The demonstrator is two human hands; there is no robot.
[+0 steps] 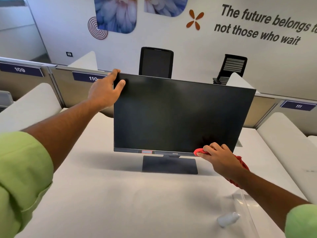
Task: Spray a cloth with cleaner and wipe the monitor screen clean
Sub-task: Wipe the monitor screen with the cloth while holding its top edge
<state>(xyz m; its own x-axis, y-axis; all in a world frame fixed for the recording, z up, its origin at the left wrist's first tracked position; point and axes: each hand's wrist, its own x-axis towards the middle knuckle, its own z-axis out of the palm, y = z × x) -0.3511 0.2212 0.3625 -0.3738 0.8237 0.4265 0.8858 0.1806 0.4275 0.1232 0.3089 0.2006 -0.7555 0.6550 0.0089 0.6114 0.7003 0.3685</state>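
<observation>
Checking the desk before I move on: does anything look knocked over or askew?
The spray bottle lies on its side on the desk, near the right forearm. The monitor looks tilted back, gripped by the left hand.

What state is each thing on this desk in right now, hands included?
Monitor: upright on its stand, screen dark.
Left hand: grips the monitor's top left corner.
Right hand: presses the cloth to the screen's lower right corner.
Red cloth: bunched in the right hand.
Spray bottle: lying on the desk, untouched.
</observation>
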